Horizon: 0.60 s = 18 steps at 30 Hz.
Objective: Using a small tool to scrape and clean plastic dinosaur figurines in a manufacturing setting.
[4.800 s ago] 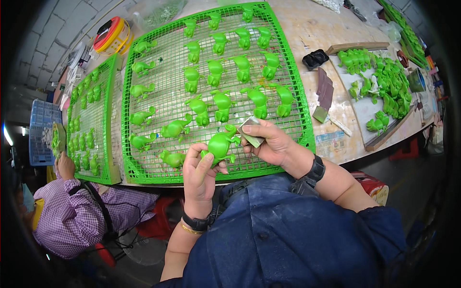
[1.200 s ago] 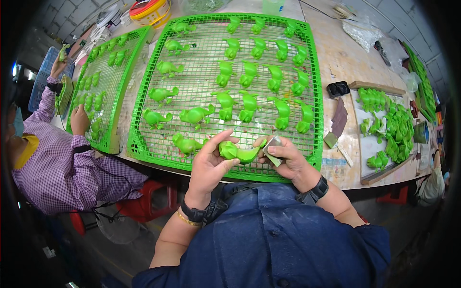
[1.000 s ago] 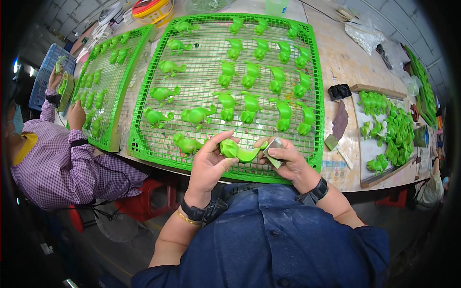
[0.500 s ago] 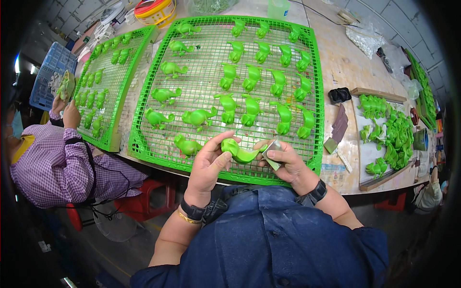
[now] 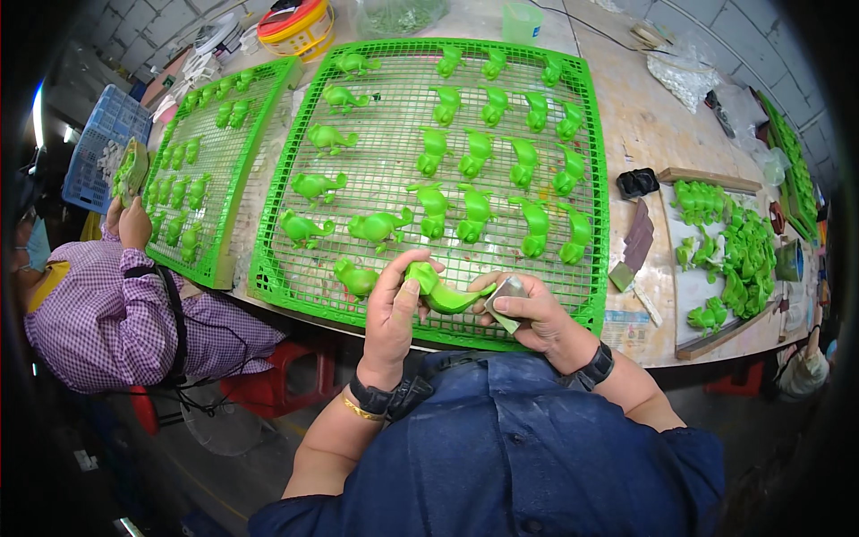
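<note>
Over the near edge of a green mesh rack (image 5: 601, 268), my left hand (image 5: 390, 315) grips a bright green chameleon-like figurine (image 5: 450, 299) by its thicker end. A folded piece of grey-green sandpaper (image 5: 507, 302) is pinched in my right hand (image 5: 537, 315), close against the figurine's thin, curled end. Fingers partly cover both ends of the figurine. On the rack stand several similar figurines (image 5: 379, 225) in rows, one of them (image 5: 355, 278) just beyond my left hand.
To the left, a person in a checked purple shirt (image 5: 98, 309) holds a green piece by a second rack (image 5: 224, 234). At right lie a black object (image 5: 636, 183), brown abrasive sheets (image 5: 637, 240) and a board heaped with green parts (image 5: 744, 255). A yellow-and-red bucket (image 5: 300, 31) stands behind.
The whole view has shifted slightly. The figurine's thick end is turned a little in my left hand, and the sandpaper stays at its thin end. Both hands keep their hold.
</note>
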Available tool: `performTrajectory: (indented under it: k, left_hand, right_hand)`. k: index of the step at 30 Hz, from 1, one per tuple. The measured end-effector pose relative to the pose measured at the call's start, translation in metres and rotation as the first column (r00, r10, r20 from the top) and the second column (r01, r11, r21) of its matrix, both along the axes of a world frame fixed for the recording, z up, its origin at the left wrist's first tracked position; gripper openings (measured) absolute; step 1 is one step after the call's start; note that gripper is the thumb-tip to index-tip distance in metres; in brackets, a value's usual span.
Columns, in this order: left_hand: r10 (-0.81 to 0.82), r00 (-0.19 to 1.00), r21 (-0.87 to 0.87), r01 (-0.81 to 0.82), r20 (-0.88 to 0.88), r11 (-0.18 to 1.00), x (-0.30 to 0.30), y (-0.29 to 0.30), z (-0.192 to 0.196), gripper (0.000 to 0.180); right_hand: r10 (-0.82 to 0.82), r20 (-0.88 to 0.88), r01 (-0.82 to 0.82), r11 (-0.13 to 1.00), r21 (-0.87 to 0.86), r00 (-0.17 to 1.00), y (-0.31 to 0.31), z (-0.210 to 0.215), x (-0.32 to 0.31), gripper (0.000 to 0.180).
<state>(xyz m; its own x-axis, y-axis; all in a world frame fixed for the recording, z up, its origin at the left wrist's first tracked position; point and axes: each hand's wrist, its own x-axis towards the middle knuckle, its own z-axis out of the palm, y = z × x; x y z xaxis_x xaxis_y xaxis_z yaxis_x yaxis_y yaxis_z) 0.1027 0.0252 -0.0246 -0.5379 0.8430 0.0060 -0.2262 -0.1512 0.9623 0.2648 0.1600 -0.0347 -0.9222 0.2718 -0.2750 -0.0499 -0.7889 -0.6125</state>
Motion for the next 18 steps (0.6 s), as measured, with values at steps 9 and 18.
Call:
performTrajectory:
  k: [9,18]
  left_hand:
    - [-0.026,0.999,0.004,0.026,-0.03,1.0,0.0012,-0.0005,0.0044,0.035]
    - [-0.072,0.985,-0.007,0.074,0.154,0.997,0.0007,-0.0076,0.0024,0.031]
  right_hand:
    - [-0.082,0.042,0.083,0.996,-0.026,0.996,-0.0012,-0.0037,-0.0035,0.034]
    - [-0.116,0.104,0.123,0.99,-0.064,0.988,0.0037,-0.003,-0.0012,0.026]
